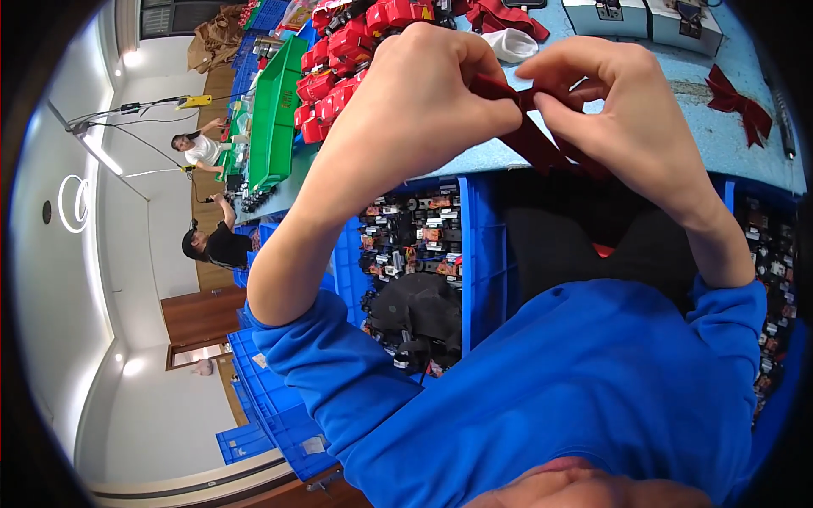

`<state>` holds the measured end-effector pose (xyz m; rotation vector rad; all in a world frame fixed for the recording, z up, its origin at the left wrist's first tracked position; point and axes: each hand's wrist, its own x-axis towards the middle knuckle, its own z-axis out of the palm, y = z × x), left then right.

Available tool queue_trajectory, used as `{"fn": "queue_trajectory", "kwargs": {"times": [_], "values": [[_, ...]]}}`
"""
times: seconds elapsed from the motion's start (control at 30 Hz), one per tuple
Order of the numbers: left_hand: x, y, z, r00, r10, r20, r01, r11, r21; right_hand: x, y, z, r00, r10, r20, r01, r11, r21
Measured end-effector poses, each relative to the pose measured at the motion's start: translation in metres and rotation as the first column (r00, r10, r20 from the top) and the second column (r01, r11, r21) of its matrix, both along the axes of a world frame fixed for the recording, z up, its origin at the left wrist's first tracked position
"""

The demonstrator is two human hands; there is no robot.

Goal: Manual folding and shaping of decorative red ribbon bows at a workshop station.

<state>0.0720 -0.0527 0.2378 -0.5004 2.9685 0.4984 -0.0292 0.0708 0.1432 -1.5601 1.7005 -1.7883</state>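
Note:
A dark red velvety ribbon is pinched between my two hands above the near edge of the light blue table. My left hand is closed on one part of it, thumb against the fingers. My right hand grips it just beside, with fingers curled and thumb pressed in. Two tails of the ribbon hang below the fingers; the part between the fingertips is partly hidden. On the table to the right lies a tied dark red bow. A white crumpled piece lies beyond my hands.
Red plastic toy-like parts are heaped at the left, beside a green bin. Blue crates of small assembled parts stand below the table edge. Silvery boxes sit at the far right. Two people work farther along the left.

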Motion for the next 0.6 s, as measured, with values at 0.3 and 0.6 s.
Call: {"fn": "queue_trajectory", "kwargs": {"times": [0.3, 0.6], "values": [[-0.009, -0.002, -0.012, 0.996, 0.087, -0.004, -0.087, 0.996, 0.022, 0.0, 0.008, -0.004, 0.984, 0.011, 0.177, -0.036, 0.99, 0.138], [-0.009, -0.012, -0.028, 0.988, 0.147, -0.039, -0.137, 0.972, 0.192, 0.01, 0.013, -0.002, 0.967, -0.218, -0.133, 0.221, 0.975, 0.014]]}}
